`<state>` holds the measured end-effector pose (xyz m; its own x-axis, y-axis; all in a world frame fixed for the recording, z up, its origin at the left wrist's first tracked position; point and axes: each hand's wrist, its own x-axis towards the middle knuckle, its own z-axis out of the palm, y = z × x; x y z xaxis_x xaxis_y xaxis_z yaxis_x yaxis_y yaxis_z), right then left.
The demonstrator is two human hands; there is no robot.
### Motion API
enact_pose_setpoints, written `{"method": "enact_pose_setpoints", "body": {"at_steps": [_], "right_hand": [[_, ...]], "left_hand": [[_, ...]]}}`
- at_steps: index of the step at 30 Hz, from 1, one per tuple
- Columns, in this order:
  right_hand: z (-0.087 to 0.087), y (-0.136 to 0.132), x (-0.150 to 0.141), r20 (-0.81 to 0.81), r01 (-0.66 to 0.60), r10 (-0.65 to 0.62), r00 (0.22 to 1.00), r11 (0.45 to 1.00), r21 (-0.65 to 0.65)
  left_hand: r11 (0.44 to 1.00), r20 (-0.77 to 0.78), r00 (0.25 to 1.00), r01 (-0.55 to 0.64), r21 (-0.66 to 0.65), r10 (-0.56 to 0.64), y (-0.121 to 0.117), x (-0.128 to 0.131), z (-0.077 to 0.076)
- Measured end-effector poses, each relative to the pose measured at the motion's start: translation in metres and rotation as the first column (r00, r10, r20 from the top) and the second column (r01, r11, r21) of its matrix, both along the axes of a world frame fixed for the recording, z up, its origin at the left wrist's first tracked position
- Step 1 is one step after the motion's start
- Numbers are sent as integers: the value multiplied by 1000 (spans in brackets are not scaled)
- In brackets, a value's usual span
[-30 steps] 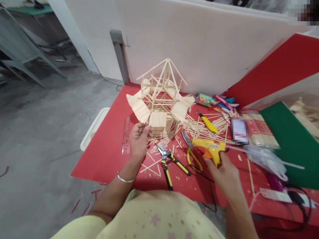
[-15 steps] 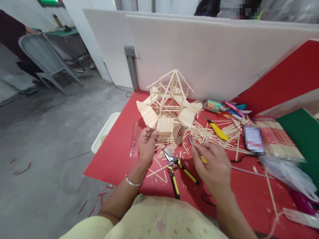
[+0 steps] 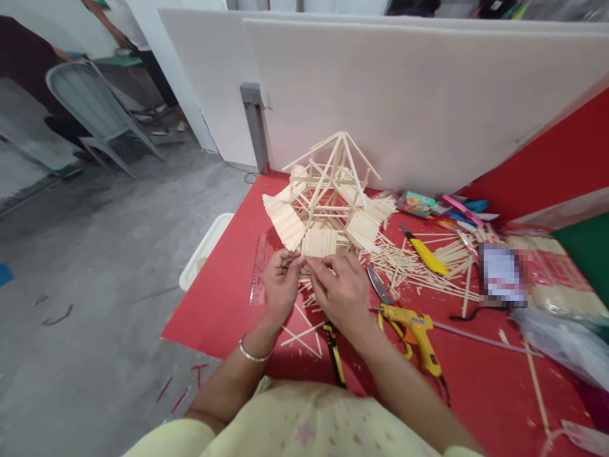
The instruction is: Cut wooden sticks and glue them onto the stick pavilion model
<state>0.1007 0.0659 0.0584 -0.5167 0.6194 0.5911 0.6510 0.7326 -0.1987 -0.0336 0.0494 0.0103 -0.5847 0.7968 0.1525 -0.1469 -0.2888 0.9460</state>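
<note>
stick model [image 3: 328, 207], peak [image 3: 341, 135] up, ctr axis upright, l-hand [image 3: 281, 282], r-hand [image 3: 346, 291] at front

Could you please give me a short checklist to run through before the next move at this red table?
1. Glue gun out of both hands: ok, it lies on the red table beside the right forearm.
2. Glue gun clear of other tools: not ok, it overlaps the yellow-handled tool in this view.
3. Both hands near the stick model: ok, left hand and right hand meet by its front panel.
4. What they pinch: cannot tell, too small.
5. Yellow cutter away from the hands: ok, it lies off to the right.
6. Glue gun hot: cannot tell.
</note>
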Motion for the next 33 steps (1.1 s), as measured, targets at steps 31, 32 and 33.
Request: {"method": "enact_pose_setpoints", "body": {"at_steps": [31, 32, 33], "right_hand": [[-5, 7, -11, -8, 39, -39, 999, 999, 5], [-6, 7, -10, -9, 37, -37, 999, 999, 9], [-7, 7, -10, -12, 34, -34, 999, 999, 15]], "left_hand": [[998, 150, 987, 59, 1, -59, -5, 9, -10], [998, 146, 988, 55, 0, -55, -5, 8, -10], [999, 139, 989, 52, 1, -52, -5, 8, -10]]}}
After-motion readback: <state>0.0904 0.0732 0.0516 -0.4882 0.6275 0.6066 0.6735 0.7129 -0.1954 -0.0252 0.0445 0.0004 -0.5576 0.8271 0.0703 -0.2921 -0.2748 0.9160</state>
